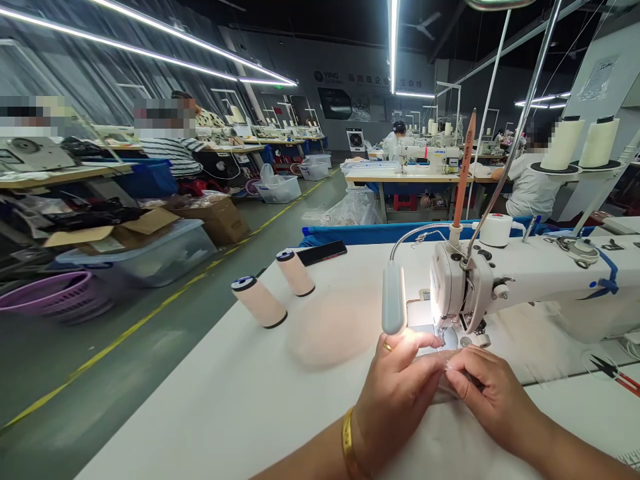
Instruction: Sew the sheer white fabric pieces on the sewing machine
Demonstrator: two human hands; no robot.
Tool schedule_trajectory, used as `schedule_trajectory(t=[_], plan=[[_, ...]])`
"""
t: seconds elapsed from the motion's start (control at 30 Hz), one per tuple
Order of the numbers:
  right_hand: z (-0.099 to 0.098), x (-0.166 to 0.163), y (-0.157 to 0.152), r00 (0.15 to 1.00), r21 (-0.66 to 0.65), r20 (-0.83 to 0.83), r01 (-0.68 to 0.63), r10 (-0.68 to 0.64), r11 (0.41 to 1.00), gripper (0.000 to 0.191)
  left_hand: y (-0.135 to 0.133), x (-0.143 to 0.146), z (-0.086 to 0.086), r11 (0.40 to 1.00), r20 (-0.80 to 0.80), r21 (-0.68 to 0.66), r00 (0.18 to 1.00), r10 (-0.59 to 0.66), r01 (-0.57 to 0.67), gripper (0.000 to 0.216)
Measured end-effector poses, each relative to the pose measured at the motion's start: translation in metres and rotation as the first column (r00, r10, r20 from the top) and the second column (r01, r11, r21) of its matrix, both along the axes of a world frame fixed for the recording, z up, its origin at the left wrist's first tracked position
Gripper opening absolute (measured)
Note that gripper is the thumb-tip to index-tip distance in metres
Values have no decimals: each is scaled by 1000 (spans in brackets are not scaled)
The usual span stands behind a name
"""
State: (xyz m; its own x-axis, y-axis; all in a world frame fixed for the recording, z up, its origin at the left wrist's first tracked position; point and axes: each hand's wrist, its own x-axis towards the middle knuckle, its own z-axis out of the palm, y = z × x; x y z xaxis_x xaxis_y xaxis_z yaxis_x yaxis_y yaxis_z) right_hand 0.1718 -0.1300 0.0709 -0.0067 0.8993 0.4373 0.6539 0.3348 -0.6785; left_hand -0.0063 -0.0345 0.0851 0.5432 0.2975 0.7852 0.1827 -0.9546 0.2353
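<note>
My left hand (400,387) is just in front of the needle area of a white sewing machine (453,283). Its index finger points toward the presser foot (441,335), while the thumb side presses on thin sheer fabric (445,395). Close beside it, my right hand (493,393) pinches the same fabric, fingertips almost touching those of the left. The cloth's edge is mostly hidden under the fingers. A small lamp (395,300) lights this spot. Left of the machine lies a pale, rounded sheer piece (333,330).
Two peach thread cones (260,303) and a black phone (323,253) are on the white table (200,400) at left. Red-handled snips (617,377) lie at far right. A white thread spool (495,230) stands on the machine. Co-workers sit at other machines beyond.
</note>
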Motion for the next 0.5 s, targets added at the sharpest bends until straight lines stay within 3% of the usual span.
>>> schedule_trajectory(t=[0.13, 0.27, 0.5], plan=[[-7, 0, -3, 996, -44, -20, 86, -87, 995, 7, 0, 1, -1, 1000, -4, -14, 1000, 21, -21, 21], [-13, 1, -4, 996, 8, -44, 82, -81, 997, 20, -1, 2, -1, 1000, 0, -23, 1000, 16, -16, 20], [-7, 2, -1, 999, 96, -27, 46, -44, 994, 12, -3, 1, -1, 992, -17, -123, 1000, 4, -6, 17]])
